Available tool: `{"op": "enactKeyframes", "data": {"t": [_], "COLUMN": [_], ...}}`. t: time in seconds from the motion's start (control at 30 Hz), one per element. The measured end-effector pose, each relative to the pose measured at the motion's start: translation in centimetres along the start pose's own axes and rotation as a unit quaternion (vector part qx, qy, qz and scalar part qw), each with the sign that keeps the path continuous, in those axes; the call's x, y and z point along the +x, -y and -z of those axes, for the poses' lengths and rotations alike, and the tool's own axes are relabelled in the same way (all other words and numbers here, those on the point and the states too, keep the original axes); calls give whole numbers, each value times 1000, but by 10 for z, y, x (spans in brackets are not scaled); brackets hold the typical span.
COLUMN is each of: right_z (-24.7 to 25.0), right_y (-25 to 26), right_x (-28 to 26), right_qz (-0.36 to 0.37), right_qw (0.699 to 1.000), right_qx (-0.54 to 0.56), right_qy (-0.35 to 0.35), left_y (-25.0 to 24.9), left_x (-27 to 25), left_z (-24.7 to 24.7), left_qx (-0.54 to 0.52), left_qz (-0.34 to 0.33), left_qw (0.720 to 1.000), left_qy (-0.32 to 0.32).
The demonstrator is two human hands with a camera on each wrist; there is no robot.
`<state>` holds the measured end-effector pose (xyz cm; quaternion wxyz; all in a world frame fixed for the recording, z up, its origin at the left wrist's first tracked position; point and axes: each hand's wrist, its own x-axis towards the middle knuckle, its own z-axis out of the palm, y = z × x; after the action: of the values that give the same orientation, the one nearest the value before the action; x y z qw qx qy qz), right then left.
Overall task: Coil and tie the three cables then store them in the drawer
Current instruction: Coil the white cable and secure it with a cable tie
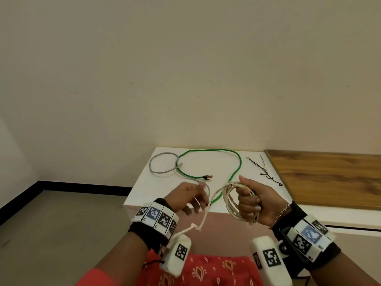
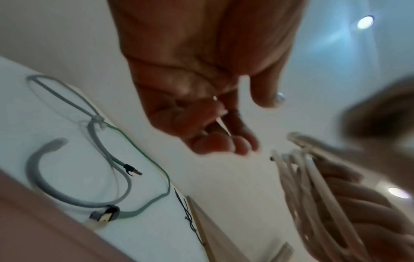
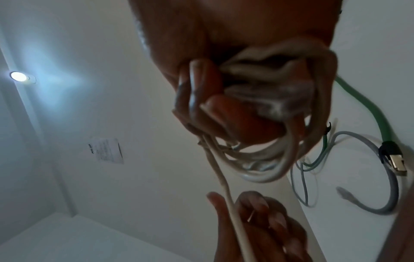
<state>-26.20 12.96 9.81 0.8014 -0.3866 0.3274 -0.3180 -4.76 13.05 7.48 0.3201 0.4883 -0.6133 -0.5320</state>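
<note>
My right hand (image 1: 250,207) grips a coil of white cable (image 1: 231,203) in its fist, held in front of the white table (image 1: 216,168). The coil's loose tail runs left past my left hand (image 1: 195,203) and hangs down toward my lap. In the right wrist view the tail (image 3: 233,211) passes between the left thumb and curled fingers. A thin white strip also sticks out among those fingers (image 2: 224,124). A green cable (image 1: 240,162) and a grey cable (image 1: 152,162) lie loose on the table. No drawer is in view.
Black zip ties (image 1: 266,172) lie at the table's right edge, beside a wooden surface (image 1: 329,176). A plain wall stands behind the table and grey floor (image 1: 61,223) lies to the left. My red-clothed lap is below the hands.
</note>
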Motion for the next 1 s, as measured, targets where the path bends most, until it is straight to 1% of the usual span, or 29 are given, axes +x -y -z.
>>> {"op": "enactKeyframes", "data": {"t": [0.07,0.1,0.13,0.2,0.3,0.37,0.43,0.5,0.57,0.63,0.77,0.87,0.9,0.93,1.0], "right_z": [-5,-8,-11,-16,-19,-20,-18,-13,-8,-2,7,13,14,16,20], "right_y": [-2,-4,-5,-8,-13,-15,-14,-12,-9,-5,1,2,3,4,8], "right_x": [0,0,0,0,0,-1,-2,-4,-6,-7,-9,-10,-11,-12,-14], "right_qz": [-11,-17,-23,-32,-42,-50,-57,-64,-68,-69,-61,-52,-49,-45,-39], "right_qw": [1000,999,998,996,990,986,983,980,978,979,980,977,976,976,975], "right_qx": [-14,-24,-36,-62,-95,-112,-133,-155,-166,-172,-179,-192,-197,-201,-203], "right_qy": [21,31,40,53,92,110,112,110,106,89,63,70,74,76,77], "left_y": [1,2,3,5,5,5,6,10,14,19,36,57,63,68,73], "left_x": [8,13,17,25,33,38,41,40,36,28,9,0,-2,-5,-13], "left_z": [6,10,15,25,43,60,80,99,115,130,156,167,170,174,182], "left_qx": [-25,-26,-27,-40,-66,-109,-173,-242,-300,-344,-441,-509,-516,-503,-409], "left_qz": [-5,-12,-20,-25,-25,-21,-14,-12,-10,1,9,13,17,29,81], "left_qw": [990,982,974,961,937,914,887,853,817,793,758,720,713,717,757], "left_qy": [-137,-189,-226,-273,-342,-391,-428,-463,-492,-502,-480,-472,-474,-481,-502]}}
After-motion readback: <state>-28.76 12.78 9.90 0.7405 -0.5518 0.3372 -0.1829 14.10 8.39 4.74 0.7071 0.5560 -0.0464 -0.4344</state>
